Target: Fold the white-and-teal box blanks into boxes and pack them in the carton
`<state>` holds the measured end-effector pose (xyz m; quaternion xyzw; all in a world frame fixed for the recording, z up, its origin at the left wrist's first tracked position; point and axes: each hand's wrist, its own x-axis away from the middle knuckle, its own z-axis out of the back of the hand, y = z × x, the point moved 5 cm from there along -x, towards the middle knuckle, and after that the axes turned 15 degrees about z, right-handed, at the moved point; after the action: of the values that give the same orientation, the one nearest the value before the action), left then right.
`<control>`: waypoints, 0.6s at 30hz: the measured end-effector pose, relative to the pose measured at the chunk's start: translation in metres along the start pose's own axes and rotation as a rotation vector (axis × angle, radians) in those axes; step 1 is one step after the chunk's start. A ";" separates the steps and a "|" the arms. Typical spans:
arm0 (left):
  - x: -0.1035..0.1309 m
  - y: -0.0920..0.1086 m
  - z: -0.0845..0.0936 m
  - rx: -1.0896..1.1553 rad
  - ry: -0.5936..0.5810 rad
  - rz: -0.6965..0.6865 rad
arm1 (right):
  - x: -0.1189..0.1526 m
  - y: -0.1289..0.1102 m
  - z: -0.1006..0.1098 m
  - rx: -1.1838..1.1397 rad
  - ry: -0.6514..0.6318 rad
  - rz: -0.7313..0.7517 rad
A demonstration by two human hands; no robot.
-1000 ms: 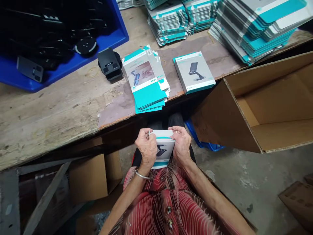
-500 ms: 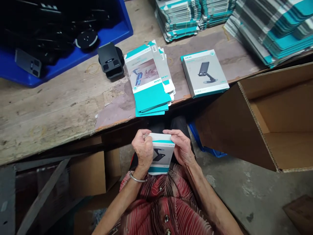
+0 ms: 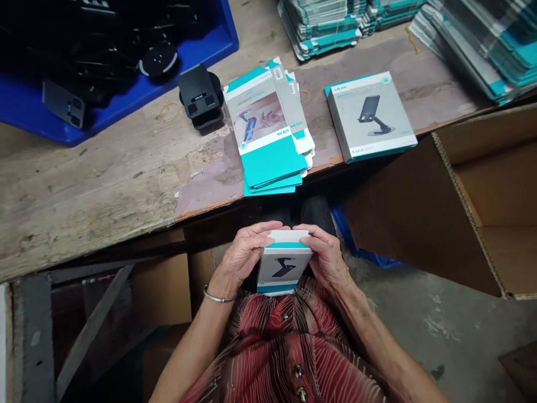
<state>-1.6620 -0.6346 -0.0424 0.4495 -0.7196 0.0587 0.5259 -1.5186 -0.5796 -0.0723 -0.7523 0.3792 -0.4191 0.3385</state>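
Observation:
Above my lap I hold a white, grey and teal carton (image 3: 282, 268) printed with a phone stand. My left hand (image 3: 247, 249) grips its upper left corner, fingers along the far edge. On the upper right corner, my right hand (image 3: 326, 251) pinches with thumb and fingers. A white end flap (image 3: 288, 236) stands at the carton's far end between the two thumbs. On the bench ahead lies a small pile of flattened cartons (image 3: 268, 134). Left of the pile sits a folded black phone stand (image 3: 201, 98). To the right a closed phone stand box (image 3: 373, 115) lies flat.
A blue bin (image 3: 226, 42) with black stands is at the back left of the wooden bench (image 3: 126, 162). Stacks of flattened cartons (image 3: 323, 28) stand along the back. An open cardboard box (image 3: 423, 224) is at the right, below the bench edge.
My left hand has gone from a curled grip beside the carton to stretched fingers at its far edge. The carton's end flap now shows more upright. The view has shifted slightly.

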 end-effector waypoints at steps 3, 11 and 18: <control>0.001 0.002 0.003 -0.128 0.054 -0.006 | 0.001 -0.006 0.001 0.114 -0.089 0.130; 0.026 0.033 -0.014 -1.028 0.062 -0.461 | -0.007 -0.042 0.004 0.394 -0.630 0.612; 0.042 0.032 -0.030 -1.112 0.041 -0.474 | -0.003 -0.052 0.003 0.442 -0.594 0.269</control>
<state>-1.6654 -0.6240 0.0172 0.2540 -0.5124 -0.4363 0.6947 -1.5019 -0.5509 -0.0315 -0.6936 0.2605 -0.2064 0.6392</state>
